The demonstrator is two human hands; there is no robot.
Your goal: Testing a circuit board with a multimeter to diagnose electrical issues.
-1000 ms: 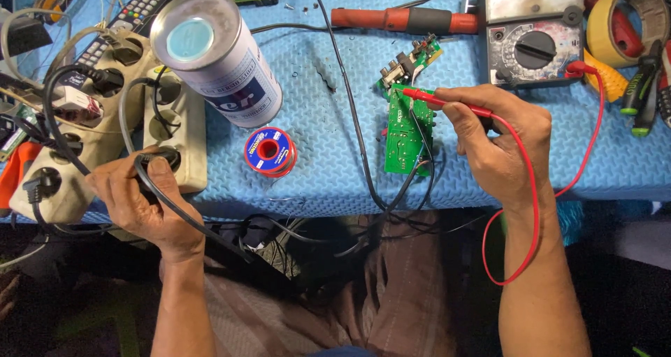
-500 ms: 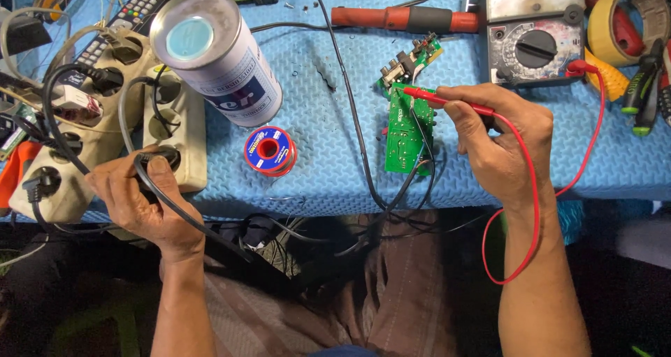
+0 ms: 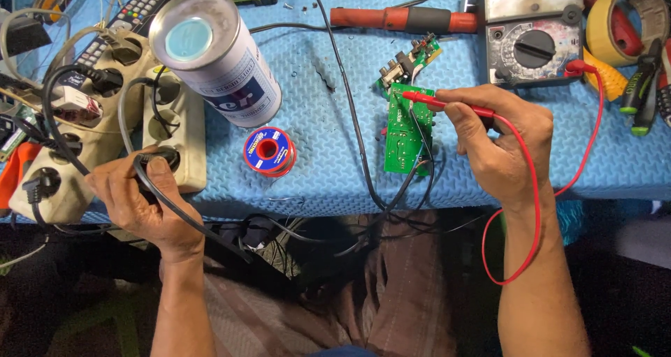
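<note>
My right hand (image 3: 500, 137) grips a red multimeter probe (image 3: 437, 103), its tip touching the top of a green circuit board (image 3: 402, 130) that lies on the blue mat. The probe's red lead (image 3: 552, 189) loops down past my wrist and up to the analog multimeter (image 3: 535, 39). My left hand (image 3: 140, 200) is closed on a black plug (image 3: 155, 163) seated in a socket of the beige power strip (image 3: 171, 130) at the mat's left edge. A black cable (image 3: 196, 221) runs from that plug under the table edge.
A large metal can (image 3: 217, 49) stands behind a red-and-blue solder spool (image 3: 269, 151). A red-handled tool (image 3: 398, 18), a remote control (image 3: 136, 11), a yellow tape roll (image 3: 625, 18) and green-handled tools (image 3: 639, 84) lie at the back. A second power strip (image 3: 63, 154) sits far left.
</note>
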